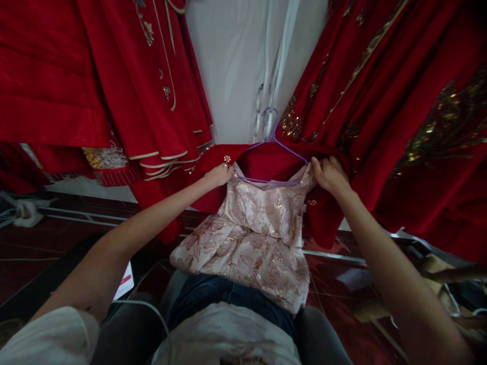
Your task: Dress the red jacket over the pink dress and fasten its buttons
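A pale pink brocade dress (262, 218) with a leafy metallic pattern hangs from a purple hanger (274, 133), its skirt spread toward my lap. Behind and around its shoulders is a red jacket (216, 156) with a beaded flower ornament. My left hand (219, 175) is closed at the left shoulder, pinching the jacket's edge beside the dress strap. At the right shoulder my right hand (330, 175) grips the jacket, thumb against the strap. Whether either hand also pinches the strap is hidden by the fingers.
Red gowns with cream piping (152, 101) hang on the left, and red gowns with gold sequins (380, 91) on the right. White cabinet doors (228, 66) stand between them. A metal rail (335, 256) runs low across the floor. A white cable (152, 305) crosses near my lap.
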Available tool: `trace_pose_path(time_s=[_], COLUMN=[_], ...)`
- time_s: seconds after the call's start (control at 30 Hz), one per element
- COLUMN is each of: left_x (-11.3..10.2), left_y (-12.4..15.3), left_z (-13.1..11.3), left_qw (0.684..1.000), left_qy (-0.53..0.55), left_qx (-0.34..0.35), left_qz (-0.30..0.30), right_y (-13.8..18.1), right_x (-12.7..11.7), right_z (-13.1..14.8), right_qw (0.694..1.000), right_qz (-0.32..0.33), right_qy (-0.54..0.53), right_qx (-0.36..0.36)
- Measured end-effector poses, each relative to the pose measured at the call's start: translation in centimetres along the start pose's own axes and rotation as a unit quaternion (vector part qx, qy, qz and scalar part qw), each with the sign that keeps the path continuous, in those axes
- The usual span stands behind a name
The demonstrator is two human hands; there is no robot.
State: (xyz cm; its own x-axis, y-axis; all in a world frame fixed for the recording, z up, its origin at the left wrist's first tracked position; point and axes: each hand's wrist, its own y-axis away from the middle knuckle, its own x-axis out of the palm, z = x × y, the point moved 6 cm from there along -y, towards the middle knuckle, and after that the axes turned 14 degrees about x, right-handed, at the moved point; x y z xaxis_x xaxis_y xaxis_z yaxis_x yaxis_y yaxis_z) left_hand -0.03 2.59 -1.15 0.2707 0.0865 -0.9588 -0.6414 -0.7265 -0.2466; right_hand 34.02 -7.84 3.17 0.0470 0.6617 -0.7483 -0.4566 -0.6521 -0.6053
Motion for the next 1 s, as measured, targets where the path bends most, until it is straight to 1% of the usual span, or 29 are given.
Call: trace_pose_path(time_s=[0.1, 0.2, 0.3, 0.4, 0.47, 0.53, 0.57, 0.63, 0.7, 0.8, 0.87, 0.93, 0.97, 1.0], left_x=[-1.5, -4.0, -6.1, -6.9, -6.7, -6.3, -6.1, -5.7, -5.2, -4.0, -2.7, -1.3, -0.7, -0.1], left_y=[1.5, 3.1, 4.1, 4.1, 3.9, 3.4, 3.0, 2.4, 2.0, 2.1, 2.7, 3.7, 4.3, 4.9], left_z=[0.1, 0.0, 0.0, 0.1, 0.2, 0.6, 0.9, 2.1, 3.7, 6.0, 7.2, 7.8, 7.8, 7.5], left_qw=[0.998, 0.992, 0.983, 0.975, 0.969, 0.963, 0.959, 0.953, 0.95, 0.953, 0.961, 0.971, 0.976, 0.98], left_qy=[0.014, 0.014, 0.03, 0.065, 0.074, 0.09, 0.104, 0.132, 0.143, 0.119, 0.094, 0.073, 0.065, 0.054], left_qx=[-0.022, -0.023, 0.015, 0.08, 0.12, 0.151, 0.156, 0.139, 0.096, 0.034, 0.001, -0.02, -0.022, -0.018], left_qz=[-0.052, -0.126, -0.179, -0.199, -0.204, -0.206, -0.212, -0.234, -0.261, -0.277, -0.26, -0.227, -0.209, -0.192], right_y=[0.3, 0.5, 0.6, 0.8, 1.1, 1.6, 1.8, 1.9, 1.8, 1.1, 0.6, 0.6, 1.0, 1.5], right_x=[-1.1, -2.3, -3.4, -3.7, -3.3, -2.7, -2.5, -2.1, -1.7, -0.6, 0.4, 1.8, 2.7, 3.7], right_z=[-0.3, -0.8, -1.2, -1.1, -0.9, -0.7, -0.9, -1.3, -2.0, -3.1, -4.7, -6.9, -8.1, -9.2], right_qw=[1.0, 0.995, 0.986, 0.966, 0.949, 0.933, 0.925, 0.905, 0.888, 0.878, 0.864, 0.842, 0.837, 0.839], right_qz=[0.015, 0.055, 0.068, 0.086, 0.112, 0.14, 0.147, 0.15, 0.146, 0.131, 0.091, 0.047, 0.034, 0.029], right_qy=[-0.016, -0.065, -0.133, -0.236, -0.295, -0.331, -0.35, -0.398, -0.435, -0.454, -0.481, -0.509, -0.508, -0.495], right_qx=[0.018, 0.045, 0.073, 0.065, 0.032, -0.003, -0.01, -0.003, 0.025, 0.072, 0.118, 0.174, 0.201, 0.224])
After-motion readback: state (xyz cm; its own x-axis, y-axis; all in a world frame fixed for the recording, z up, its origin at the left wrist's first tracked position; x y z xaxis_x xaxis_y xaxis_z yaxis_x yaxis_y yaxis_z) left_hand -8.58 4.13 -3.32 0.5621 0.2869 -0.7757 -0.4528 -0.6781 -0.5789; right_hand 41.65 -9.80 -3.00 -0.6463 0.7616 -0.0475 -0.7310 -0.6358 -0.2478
